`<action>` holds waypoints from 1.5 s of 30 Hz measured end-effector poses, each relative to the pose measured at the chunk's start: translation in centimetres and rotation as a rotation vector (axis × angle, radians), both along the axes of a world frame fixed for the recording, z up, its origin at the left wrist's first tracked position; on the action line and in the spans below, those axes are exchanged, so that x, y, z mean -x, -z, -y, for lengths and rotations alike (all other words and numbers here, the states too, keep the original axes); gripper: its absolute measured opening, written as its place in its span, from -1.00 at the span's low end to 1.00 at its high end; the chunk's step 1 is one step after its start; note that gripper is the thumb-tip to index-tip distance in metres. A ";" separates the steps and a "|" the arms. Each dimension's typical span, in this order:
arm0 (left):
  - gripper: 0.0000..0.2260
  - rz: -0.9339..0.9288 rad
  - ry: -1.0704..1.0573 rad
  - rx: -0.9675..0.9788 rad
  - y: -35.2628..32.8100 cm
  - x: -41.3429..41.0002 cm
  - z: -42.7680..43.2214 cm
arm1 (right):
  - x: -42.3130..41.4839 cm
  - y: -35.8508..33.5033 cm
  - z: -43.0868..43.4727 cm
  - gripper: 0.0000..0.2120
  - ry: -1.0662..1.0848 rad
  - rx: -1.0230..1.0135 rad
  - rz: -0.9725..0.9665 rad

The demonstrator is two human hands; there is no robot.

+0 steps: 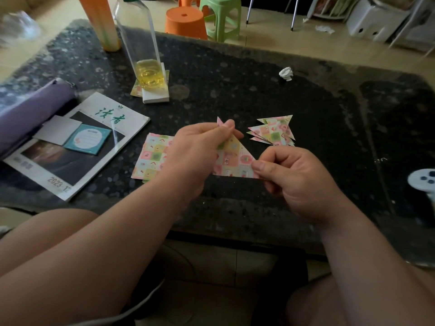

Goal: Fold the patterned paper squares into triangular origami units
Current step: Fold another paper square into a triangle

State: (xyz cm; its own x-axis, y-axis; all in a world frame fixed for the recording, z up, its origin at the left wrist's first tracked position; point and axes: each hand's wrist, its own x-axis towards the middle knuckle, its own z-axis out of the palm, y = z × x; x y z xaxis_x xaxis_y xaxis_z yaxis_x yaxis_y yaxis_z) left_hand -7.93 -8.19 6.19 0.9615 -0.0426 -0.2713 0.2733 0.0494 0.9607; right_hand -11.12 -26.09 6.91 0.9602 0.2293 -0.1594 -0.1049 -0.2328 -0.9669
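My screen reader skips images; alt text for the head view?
A patterned paper triangle is held over a dark table: the left hand pinches its top corner, the right hand its lower right corner. Beside it lie unfolded squares and folded triangles.

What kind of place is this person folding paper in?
Most likely a home living room: a dark stone table with a magazine on it, and an orange stool and a green stool on the floor behind.

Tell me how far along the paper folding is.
Done: a few folded triangles lie stacked on the table. In hand: the left hand and right hand pinch one triangle-folded sheet. Left: a stack of flat squares, partly behind the left hand.
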 end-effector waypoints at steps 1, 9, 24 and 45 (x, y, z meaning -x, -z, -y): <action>-0.73 0.014 -0.018 -0.011 -0.1 0.0 0.0 | 0.0 0.0 0.1 -0.75 0.000 0.000 0.000; -0.72 0.004 -0.084 0.026 0.0 -0.1 -0.2 | -0.1 0.2 0.5 -0.70 -0.026 -0.002 -0.009; -0.69 -0.277 0.187 0.172 0.8 -1.3 -1.4 | -1.1 1.4 0.3 -0.72 0.308 -0.056 -0.142; -0.87 -0.224 0.054 0.105 0.8 -1.6 -2.2 | -0.5 2.2 0.6 -0.91 0.192 0.452 0.305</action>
State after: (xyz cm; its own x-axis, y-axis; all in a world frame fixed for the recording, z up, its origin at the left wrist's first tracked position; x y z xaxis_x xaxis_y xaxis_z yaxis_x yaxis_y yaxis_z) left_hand -6.36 -6.02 5.35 0.8735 -0.1318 -0.4687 0.4837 0.1256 0.8662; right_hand -10.61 -26.73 4.70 0.9958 0.0201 0.0892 0.0817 -0.6340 -0.7690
